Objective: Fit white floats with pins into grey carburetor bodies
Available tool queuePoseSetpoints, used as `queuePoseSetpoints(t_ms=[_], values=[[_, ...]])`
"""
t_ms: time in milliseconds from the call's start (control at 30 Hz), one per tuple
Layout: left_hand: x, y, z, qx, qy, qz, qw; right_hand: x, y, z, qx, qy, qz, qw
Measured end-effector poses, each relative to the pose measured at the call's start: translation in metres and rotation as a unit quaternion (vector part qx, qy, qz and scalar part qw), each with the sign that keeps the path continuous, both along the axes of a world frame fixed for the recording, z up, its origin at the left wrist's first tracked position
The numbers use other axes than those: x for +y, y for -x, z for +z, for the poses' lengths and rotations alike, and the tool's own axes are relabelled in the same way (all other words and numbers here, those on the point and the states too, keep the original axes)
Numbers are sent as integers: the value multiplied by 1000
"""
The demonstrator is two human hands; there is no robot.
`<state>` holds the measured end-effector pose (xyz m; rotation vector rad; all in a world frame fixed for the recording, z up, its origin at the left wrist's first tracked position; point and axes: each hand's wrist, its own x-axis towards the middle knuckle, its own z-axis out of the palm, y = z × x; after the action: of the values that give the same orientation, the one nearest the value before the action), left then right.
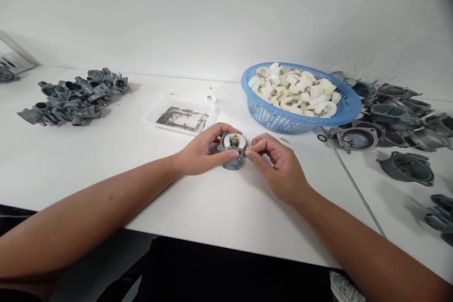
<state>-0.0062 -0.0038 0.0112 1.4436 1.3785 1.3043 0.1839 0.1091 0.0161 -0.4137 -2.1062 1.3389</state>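
Observation:
A grey metal carburetor body [231,164] rests on the white table in front of me. Set in its top is a white, U-shaped float [240,141], with a brass jet [235,138] standing in the middle. My left hand [205,151] grips the carburetor from the left, its thumb along the near side and its fingers around the far side. At the right edge of the body, my right hand [276,163] is closed in a pinch of thumb and forefinger. Whatever lies between those fingertips is too small to make out.
A white tray [150,115] of thin metal pins sits behind my left hand. The blue basket [279,122] holds many white floats. Carburetor bodies [76,96] lie piled at left, metal bowls [389,115] at right. A brass part [284,140] and black ring [322,138] lie near the basket.

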Motion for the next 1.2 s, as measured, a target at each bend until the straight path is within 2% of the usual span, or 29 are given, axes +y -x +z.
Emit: queuePoseSetpoints(t_ms=[400,633,967,1200], values=[[0,0,-1,-4,9,10,1000,-1,0,3,-6,56,26,998],[-1,0,-1,-8,3,2,1000,-1,0,1,-16,56,13,998],[0,3,0,-2,-8,4,1000,1,1,-2,-26,102,37,994],[0,5,-2,11,-18,6,1000,-1,0,1,-24,76,16,997]])
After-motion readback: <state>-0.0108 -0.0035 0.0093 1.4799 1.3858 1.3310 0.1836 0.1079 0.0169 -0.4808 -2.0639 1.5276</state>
